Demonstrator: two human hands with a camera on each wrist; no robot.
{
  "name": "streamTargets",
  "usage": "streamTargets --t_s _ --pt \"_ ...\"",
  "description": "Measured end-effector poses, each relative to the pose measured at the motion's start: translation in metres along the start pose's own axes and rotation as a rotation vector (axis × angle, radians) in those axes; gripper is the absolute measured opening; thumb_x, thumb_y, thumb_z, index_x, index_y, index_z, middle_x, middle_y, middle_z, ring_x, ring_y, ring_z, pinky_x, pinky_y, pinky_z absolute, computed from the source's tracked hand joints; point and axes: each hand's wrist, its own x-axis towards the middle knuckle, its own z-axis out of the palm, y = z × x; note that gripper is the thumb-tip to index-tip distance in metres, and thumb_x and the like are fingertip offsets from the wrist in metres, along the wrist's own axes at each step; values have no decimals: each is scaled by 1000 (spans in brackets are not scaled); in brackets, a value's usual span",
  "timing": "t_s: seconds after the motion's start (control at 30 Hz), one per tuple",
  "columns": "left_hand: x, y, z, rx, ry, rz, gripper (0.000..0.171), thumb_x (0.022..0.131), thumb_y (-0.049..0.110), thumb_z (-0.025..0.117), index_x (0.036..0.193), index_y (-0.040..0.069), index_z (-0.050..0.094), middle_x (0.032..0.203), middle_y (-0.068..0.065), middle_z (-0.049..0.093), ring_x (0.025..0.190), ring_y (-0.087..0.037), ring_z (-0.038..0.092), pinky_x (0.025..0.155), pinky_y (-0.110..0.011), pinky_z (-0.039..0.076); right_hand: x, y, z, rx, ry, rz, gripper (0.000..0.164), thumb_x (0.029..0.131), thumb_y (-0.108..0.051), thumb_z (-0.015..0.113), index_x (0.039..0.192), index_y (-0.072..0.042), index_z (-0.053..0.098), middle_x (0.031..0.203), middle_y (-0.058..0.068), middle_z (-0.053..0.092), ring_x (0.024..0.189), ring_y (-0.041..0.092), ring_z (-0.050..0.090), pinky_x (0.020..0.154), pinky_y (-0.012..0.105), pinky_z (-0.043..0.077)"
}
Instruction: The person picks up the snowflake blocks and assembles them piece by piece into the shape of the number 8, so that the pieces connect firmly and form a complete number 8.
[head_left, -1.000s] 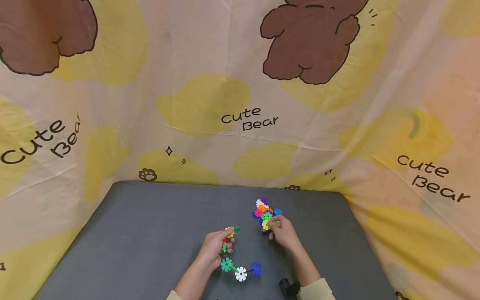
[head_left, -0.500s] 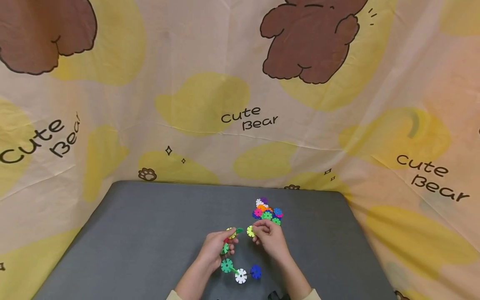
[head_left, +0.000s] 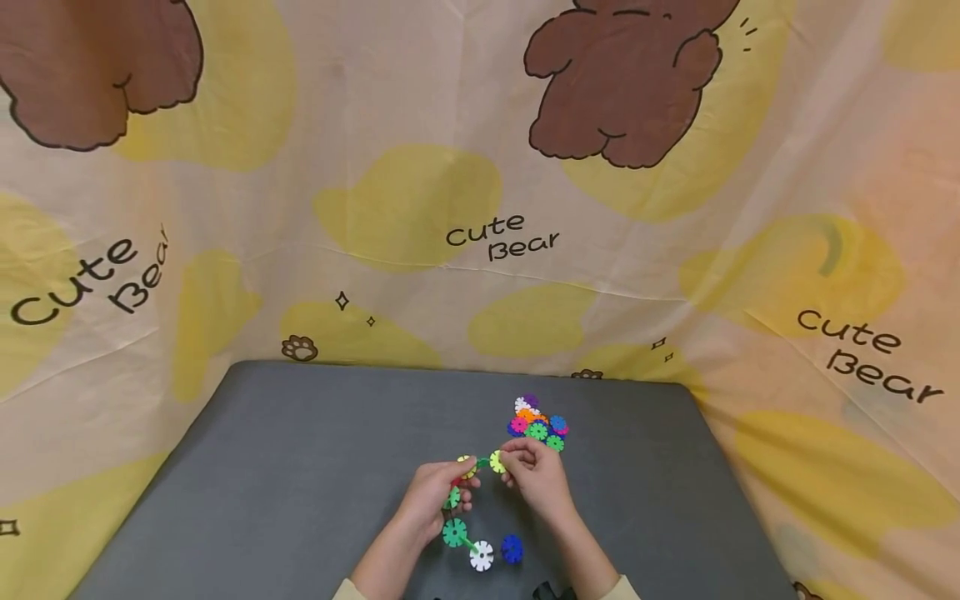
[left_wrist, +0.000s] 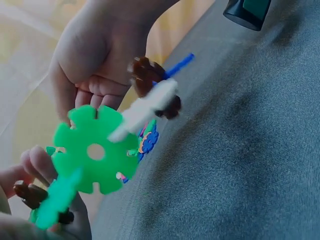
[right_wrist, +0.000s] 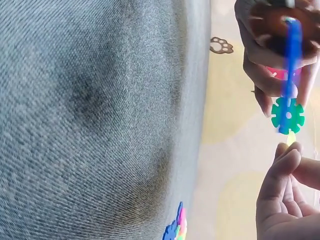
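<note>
My left hand (head_left: 435,497) grips a chain of interlocking snowflake discs. Out of its fingertips stick a yellow disc (head_left: 467,467) and a green disc (right_wrist: 288,116) turned edge-on in the head view. Below the hand the chain hangs down through a teal disc (head_left: 454,532), a white disc (head_left: 482,556) and a blue disc (head_left: 512,548), with brown discs (left_wrist: 145,75) between some of them. Between thumb and index finger my right hand (head_left: 542,479) pinches a light-yellow disc (head_left: 497,462). Its edge meets the green disc at the chain's end.
Behind my right hand, a loose pile of colourful snowflake discs (head_left: 536,431) lies on the grey table (head_left: 337,442). A black device (head_left: 553,592) shows by the right wrist. Patterned cloth (head_left: 390,333) hangs behind the table and along both sides.
My right hand has come left from the pile, bringing the light-yellow disc up against the chain's green end disc. The left hand has stayed nearly in place, and the hanging chain has swung slightly.
</note>
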Motion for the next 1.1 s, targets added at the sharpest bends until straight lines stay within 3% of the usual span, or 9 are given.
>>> streamTargets --t_s 0.13,0.3,0.47,0.6,0.83,0.97,1.1 --pt "-2 2 1 22 -12 34 44 93 34 73 105 -8 69 77 -1 70 58 -8 58 60 -26 56 -1 0 0 -35 8 -2 18 93 -11 73 102 5 69 82 14 71 61 17 64 60 28 58" --pt "-2 1 1 49 -10 58 38 94 32 72 101 -5 72 79 -2 73 62 -10 62 66 -30 59 1 3 -1 -104 13 -21 14 94 -7 70 102 4 69 84 17 72 64 26 66 63 39 60" --pt "-4 1 2 84 -16 76 41 94 31 72 105 -8 71 81 -4 73 62 -11 64 66 -30 58 0 3 -3 -140 3 -71 10 93 -8 72 98 1 71 82 15 73 68 36 67 61 31 57" --pt "-6 2 3 111 -24 88 38 96 30 70 103 -8 72 81 -6 73 62 -12 65 66 -30 58 -1 4 -4 -123 -4 -82 12 91 -12 76 96 -2 72 81 11 74 69 36 68 60 26 55" --pt "-4 1 5 95 -38 102 37 98 23 69 106 -13 69 83 -7 74 69 -10 67 71 -31 61 -4 5 -1 -89 6 -83 10 90 -10 76 96 -3 74 84 12 75 65 28 67 57 29 55" --pt "-3 1 4 81 -67 110 35 99 23 67 108 -10 69 87 -7 74 74 -12 68 74 -32 61 -3 2 -4 -91 -16 -85 13 92 -12 75 101 -3 73 86 12 75 66 25 66 61 32 57" --pt "-4 0 1 157 -48 132 37 97 29 69 107 -7 71 86 -4 71 79 -15 65 74 -32 58 2 0 -14 -81 -54 -60 25 93 -17 74 112 -1 70 88 13 75 71 30 68 67 36 59"
